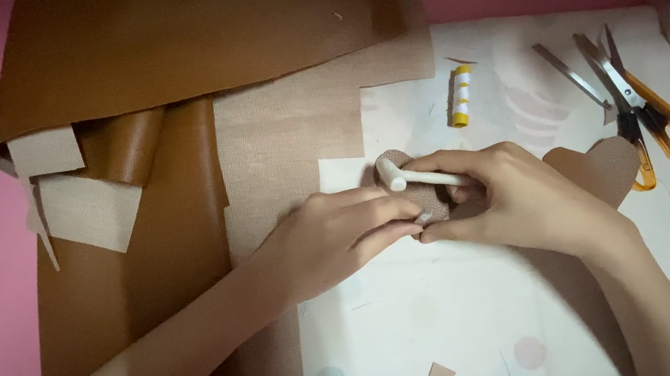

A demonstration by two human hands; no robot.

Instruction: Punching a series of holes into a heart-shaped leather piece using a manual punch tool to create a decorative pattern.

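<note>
- Nearest the camera, small brown offcuts (pixel 439 372) lie on the white work surface (pixel 430 309), between the two forearms.
- The left hand (pixel 335 238) rests flat over the edge of a small brown leather piece (pixel 424 195), fingers nearly straight and pressed together, the tips pinning the piece down rather than wrapping it.
- The right hand (pixel 506 194) is curled around a white stick-like tool (pixel 416 176), the fingers closed on its shaft; the tool's head sits on the upper part of the leather piece.
- The step in hand looks like working the tool along the small piece, spreading or pressing something on its fabric side; what exactly, I cannot tell.
- The next move seems to call for a firm hold from the left fingertips while the tool travels, so the piece does not slide.
- Just right of the hand lies a rounded brown cut piece (pixel 611 167).
- Farther off are a yellow-and-white glue stick (pixel 459 97) and orange-handled scissors (pixel 644 115), well apart from the hands.
- Farthest, a large brown leather sheet (pixel 198 38) is spread with its edge curled, showing the beige backing.
</note>
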